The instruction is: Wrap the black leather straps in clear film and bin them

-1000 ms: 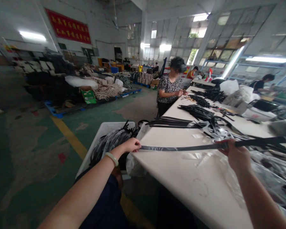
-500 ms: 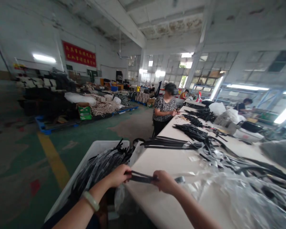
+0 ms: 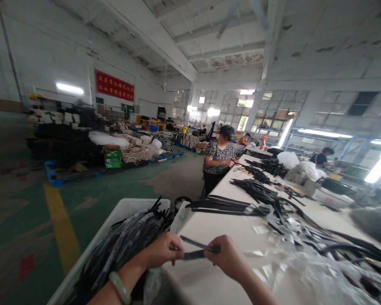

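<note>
Black strap (image 3: 195,253) lies in two strands splayed in a narrow V, held above the near end of the table. Fingers of the left hand (image 3: 161,250) are curled closed around one end, and the right hand (image 3: 226,254) is closed on the other, its fingertips hidden. A pale green bangle (image 3: 120,288) circles the left wrist. Just left of that hand, a white bin (image 3: 123,207) holds black straps in clear bags. On the white table (image 3: 190,231), a row of black straps (image 3: 222,204) lies just ahead of the hands, and clear plastic (image 3: 305,271) spreads to the right. Farther along, a person in a patterned blouse (image 3: 218,156) stands at the table's edge, beyond more black bundles (image 3: 257,186). Off to the left, blue pallets (image 3: 52,173) carry stacked goods.
</note>
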The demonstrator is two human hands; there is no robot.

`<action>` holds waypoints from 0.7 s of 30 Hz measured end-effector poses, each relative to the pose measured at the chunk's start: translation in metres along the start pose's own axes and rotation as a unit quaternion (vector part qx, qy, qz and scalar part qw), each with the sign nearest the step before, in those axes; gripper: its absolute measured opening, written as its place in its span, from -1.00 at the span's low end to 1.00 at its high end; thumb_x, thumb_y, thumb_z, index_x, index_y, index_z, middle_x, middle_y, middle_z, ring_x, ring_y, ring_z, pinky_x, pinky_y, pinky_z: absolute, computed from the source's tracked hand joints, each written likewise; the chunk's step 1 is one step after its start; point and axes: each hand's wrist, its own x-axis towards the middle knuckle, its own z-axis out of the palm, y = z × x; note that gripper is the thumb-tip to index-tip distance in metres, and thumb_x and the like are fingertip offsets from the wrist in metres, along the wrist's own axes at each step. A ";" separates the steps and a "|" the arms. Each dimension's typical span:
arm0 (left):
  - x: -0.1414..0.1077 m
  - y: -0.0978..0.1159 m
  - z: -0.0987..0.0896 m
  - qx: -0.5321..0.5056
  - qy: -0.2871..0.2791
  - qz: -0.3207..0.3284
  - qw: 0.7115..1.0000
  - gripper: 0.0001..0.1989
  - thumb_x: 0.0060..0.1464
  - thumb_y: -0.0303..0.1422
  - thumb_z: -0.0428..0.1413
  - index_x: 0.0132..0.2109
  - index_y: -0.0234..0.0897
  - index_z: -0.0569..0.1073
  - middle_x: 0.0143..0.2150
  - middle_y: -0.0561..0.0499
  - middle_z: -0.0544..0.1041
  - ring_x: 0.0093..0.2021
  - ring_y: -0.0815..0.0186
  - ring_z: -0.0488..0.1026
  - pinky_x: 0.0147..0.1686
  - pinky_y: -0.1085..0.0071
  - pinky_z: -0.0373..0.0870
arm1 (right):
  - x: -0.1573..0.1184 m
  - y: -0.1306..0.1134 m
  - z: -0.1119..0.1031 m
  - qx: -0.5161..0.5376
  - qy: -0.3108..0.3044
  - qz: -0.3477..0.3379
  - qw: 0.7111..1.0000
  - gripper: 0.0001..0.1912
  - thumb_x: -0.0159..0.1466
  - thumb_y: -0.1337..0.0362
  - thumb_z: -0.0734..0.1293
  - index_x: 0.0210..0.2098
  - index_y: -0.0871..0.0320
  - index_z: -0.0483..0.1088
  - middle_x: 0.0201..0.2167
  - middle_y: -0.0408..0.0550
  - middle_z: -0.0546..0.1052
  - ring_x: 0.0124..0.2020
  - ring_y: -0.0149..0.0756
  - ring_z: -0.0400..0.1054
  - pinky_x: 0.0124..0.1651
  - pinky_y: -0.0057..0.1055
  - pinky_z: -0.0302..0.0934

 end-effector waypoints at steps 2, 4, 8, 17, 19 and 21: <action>0.001 0.002 0.001 0.037 -0.002 0.029 0.999 -0.74 -0.05 -0.26 0.13 -0.51 -0.40 0.50 -0.51 0.01 0.41 -0.43 0.39 0.35 -0.42 0.54 0.22 | -0.004 -0.006 0.002 -0.001 0.005 -0.017 1.000 -0.82 0.00 0.36 0.24 -0.59 0.24 0.47 -0.69 -0.13 0.39 -0.60 -0.47 0.20 -0.54 -0.55 -0.08; 0.003 0.002 0.004 0.066 0.007 0.037 0.997 -0.79 -0.04 -0.33 0.10 -0.51 -0.38 0.49 -0.52 0.02 0.43 -0.41 0.38 0.36 -0.38 0.53 0.23 | -0.008 -0.014 0.004 -0.020 0.009 -0.032 0.999 -0.82 -0.01 0.38 0.22 -0.62 0.25 0.45 -0.71 -0.14 0.35 -0.59 -0.48 0.17 -0.52 -0.54 -0.11; 0.010 0.001 0.016 0.126 -0.021 0.051 0.991 -0.84 -0.06 -0.40 0.04 -0.45 -0.34 0.49 -0.43 0.00 0.49 -0.35 0.33 0.39 -0.31 0.49 0.26 | -0.014 -0.028 0.013 -0.053 0.005 -0.032 0.998 -0.83 -0.01 0.34 0.26 -0.56 0.24 0.49 -0.66 -0.12 0.37 -0.54 -0.45 0.20 -0.50 -0.52 -0.11; 0.006 0.031 0.028 0.246 0.050 0.028 0.967 -0.76 0.13 -0.28 -0.06 -0.38 -0.28 0.42 -0.39 0.02 0.46 -0.37 0.33 0.35 -0.41 0.47 0.14 | -0.020 -0.032 -0.006 -0.127 -0.003 -0.075 0.989 -0.53 0.07 0.12 0.34 0.01 -0.05 0.39 -0.38 -0.13 0.55 -0.34 -0.26 0.40 -0.35 -0.47 0.01; 0.007 0.036 0.029 0.236 0.061 0.028 0.969 -0.67 0.17 -0.21 -0.08 -0.43 -0.30 0.39 -0.41 0.02 0.45 -0.38 0.35 0.34 -0.42 0.48 0.13 | -0.016 -0.033 -0.001 -0.163 -0.021 -0.085 0.983 -0.61 0.07 0.03 0.35 -0.12 -0.03 0.45 -0.32 -0.10 0.55 -0.27 -0.20 0.41 -0.35 -0.45 -0.01; 0.007 0.038 0.030 0.213 0.075 0.029 0.974 -0.62 0.20 -0.15 -0.13 -0.41 -0.31 0.37 -0.41 0.03 0.44 -0.38 0.36 0.34 -0.43 0.49 0.13 | -0.011 -0.034 0.010 -0.180 -0.035 -0.074 0.980 -0.71 0.09 0.03 0.34 -0.28 0.06 0.48 -0.33 -0.06 0.55 -0.30 -0.20 0.41 -0.38 -0.45 -0.05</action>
